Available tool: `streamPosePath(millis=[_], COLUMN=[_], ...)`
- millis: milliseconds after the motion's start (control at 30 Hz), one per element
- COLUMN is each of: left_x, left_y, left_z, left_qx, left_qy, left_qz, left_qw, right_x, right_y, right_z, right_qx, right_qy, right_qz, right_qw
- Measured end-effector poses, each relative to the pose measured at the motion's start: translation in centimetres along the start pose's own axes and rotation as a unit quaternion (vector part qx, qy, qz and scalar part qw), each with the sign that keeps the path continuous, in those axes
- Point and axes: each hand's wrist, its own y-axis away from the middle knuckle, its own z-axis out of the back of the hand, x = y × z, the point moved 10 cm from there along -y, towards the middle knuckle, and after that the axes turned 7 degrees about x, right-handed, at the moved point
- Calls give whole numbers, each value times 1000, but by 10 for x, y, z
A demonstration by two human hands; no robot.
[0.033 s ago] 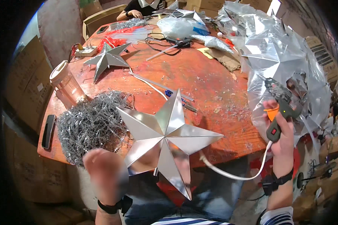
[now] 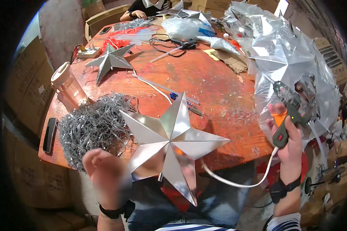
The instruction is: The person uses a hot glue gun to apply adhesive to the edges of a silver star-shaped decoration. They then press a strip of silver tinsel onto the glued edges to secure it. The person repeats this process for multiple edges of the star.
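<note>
Gripping a green glue gun (image 2: 281, 134) in the right hand (image 2: 291, 144), with fingers wrapped round the handle by the orange trigger (image 2: 278, 117); impossible to tell whether squeezing. Dipped very slightly nearer than an instant ago, along with a small shift of the white cable (image 2: 243, 186). Changed a little too at the left hand (image 2: 108, 175), with curled fingers showing more clearly; blurred over the palm, so no telling whether pinching the silver star (image 2: 169, 139) or merely resting beside it. Practically unmoved as regards the star, placed between both hands, just beside the left and well apart from the glue gun. Suggesting a small readjustment, without any fresh nozzle contact. Turned folded face up, with one arm aimed forward, one toward the right hand, one back, one toward the left hand and one at the tinsel heap (image 2: 92, 125) ahead of the left hand. Lacking a single long axis, being nearly evenly five-armed. As for the glue gun, aimed nozzle-first forward and slightly leftward from the right hand.
</note>
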Motion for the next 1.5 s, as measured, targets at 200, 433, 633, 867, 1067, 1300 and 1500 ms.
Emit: streamPosePath(millis=[200, 433, 633, 867, 1067, 1300, 1500], left_x=[8, 6, 8, 10, 0, -1, -2], left_y=[-20, -17, -16, -16, -19, -18, -17], left_z=[1, -3, -2, -8, -10, -9, -8], left_qx=[-11, 31, 40, 51, 66, 61, 56], left_qy=[-19, -88, -82, -92, -137, -151, -156], left_qz=[15, 39, 57, 85, 21, -2, -8], left_qw=[1000, 995, 994, 991, 988, 987, 986], right_x=[-16, -8, -18, -2, -3, -11, -14], right_y=[21, 19, 13, 14, 6, 7, 8], right_z=[-78, -114, -127, -124, -139, -128, -129], right_qx=[147, 116, 163, 198, 236, 207, 214], right_qy=[32, 39, 34, 223, 294, 308, 314], right_qz=[-32, -41, -89, 16, 82, 37, 31], right_qw=[988, 992, 982, 954, 923, 928, 925])
